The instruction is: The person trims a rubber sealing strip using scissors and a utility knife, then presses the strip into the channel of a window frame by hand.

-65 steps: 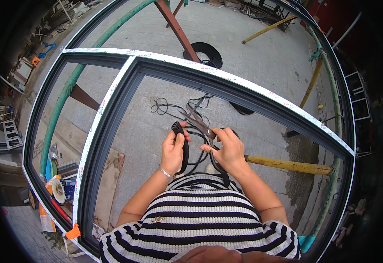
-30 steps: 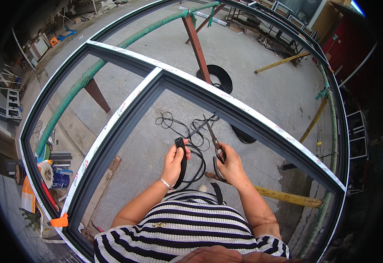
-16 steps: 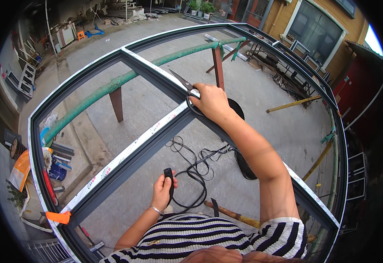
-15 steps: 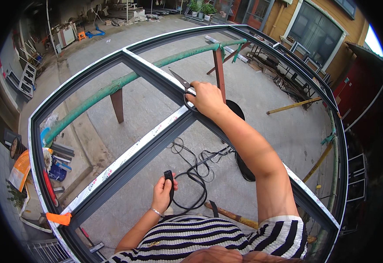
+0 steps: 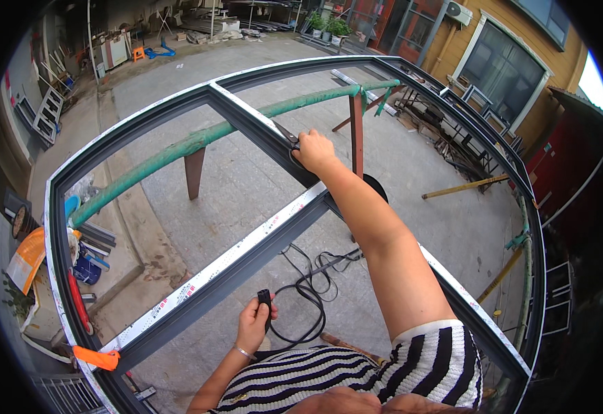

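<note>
Scissors (image 5: 287, 134) moved from near the lap up to the frame's crossbar (image 5: 248, 117); right hand (image 5: 314, 150) covers the handles, can't tell if clamped. Left hand (image 5: 252, 324) clamped on black strip (image 5: 265, 297), below crossbar.

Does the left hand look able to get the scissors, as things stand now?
Probably not: the left hand grips the black strip, while the scissors are farther out, partly covered by the right hand.

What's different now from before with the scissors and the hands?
The right hand took the scissors forward, away from the left hand, to the big frame, and it's still on them. The left hand still grips the black strip.
</note>
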{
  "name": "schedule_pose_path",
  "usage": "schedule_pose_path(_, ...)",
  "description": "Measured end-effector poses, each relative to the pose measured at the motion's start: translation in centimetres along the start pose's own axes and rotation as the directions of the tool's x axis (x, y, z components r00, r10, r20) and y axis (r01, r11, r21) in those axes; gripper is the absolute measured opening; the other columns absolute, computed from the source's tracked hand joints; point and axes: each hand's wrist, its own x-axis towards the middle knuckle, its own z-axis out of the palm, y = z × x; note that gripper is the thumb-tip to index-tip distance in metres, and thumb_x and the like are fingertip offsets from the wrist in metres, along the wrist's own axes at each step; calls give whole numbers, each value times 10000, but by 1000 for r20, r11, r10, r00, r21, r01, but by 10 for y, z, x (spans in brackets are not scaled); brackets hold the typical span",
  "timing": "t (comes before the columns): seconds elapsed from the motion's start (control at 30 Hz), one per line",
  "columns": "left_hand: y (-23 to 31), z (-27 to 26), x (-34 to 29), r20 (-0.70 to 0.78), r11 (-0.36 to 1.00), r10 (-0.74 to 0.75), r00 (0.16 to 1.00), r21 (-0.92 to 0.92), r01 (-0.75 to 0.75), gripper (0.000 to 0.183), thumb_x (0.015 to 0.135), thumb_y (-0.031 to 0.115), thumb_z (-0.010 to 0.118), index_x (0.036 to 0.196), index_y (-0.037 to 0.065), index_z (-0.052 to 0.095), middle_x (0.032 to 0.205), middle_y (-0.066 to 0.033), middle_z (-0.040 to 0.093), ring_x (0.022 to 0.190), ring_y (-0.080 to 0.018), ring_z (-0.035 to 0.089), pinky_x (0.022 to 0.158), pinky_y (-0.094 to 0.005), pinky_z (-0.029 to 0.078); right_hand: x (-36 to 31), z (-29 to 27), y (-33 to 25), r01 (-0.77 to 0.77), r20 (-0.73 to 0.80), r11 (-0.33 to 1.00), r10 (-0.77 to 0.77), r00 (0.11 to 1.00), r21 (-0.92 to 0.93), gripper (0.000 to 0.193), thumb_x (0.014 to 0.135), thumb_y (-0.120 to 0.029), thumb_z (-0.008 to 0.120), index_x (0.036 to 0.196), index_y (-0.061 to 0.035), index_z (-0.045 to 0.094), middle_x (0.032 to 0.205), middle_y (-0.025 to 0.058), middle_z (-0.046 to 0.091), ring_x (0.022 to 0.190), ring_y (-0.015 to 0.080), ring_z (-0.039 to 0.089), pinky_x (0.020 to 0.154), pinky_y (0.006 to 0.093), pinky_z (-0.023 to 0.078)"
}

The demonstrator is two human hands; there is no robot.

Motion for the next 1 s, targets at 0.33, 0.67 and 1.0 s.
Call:
schedule_pose_path(0.33, 7, 4, 4, 34, 1000, -5, 999, 11, 4, 361, 1070, 220, 453, 1296, -48, 539, 975, -57, 622, 859, -127, 587, 821, -287, 499, -4, -9, 0, -25, 89, 999, 29, 996, -38, 518, 794, -428, 780, 1168, -98, 643, 1165, 145, 645, 1058, 351, 667, 874, 456, 543)
schedule_pose_path(0.67, 10, 11, 10, 83, 1000, 21, 996, 1, -21, 382, 1072, 255, 459, 1299, -42, 539, 980, -58, 627, 865, -129, 591, 827, -291, 501, -14, -24, 3, -19, 118, 998, 25, 993, -53, 513, 795, -419, 787, 1165, -96, 641, 1167, 149, 662, 1049, 345, 678, 863, 450, 554)
schedule_pose_path(1.0, 14, 13, 5, 51, 1000, 24, 998, -16, -23, 357, 1066, 228, 471, 1265, -56, 557, 991, -61, 635, 863, -128, 595, 820, -275, 499, -5, -10, 8, -37, 71, 998, 40, 997, -55, 442, 805, -375, 788, 1127, -102, 659, 1124, 146, 680, 1038, 351, 684, 855, 446, 562)
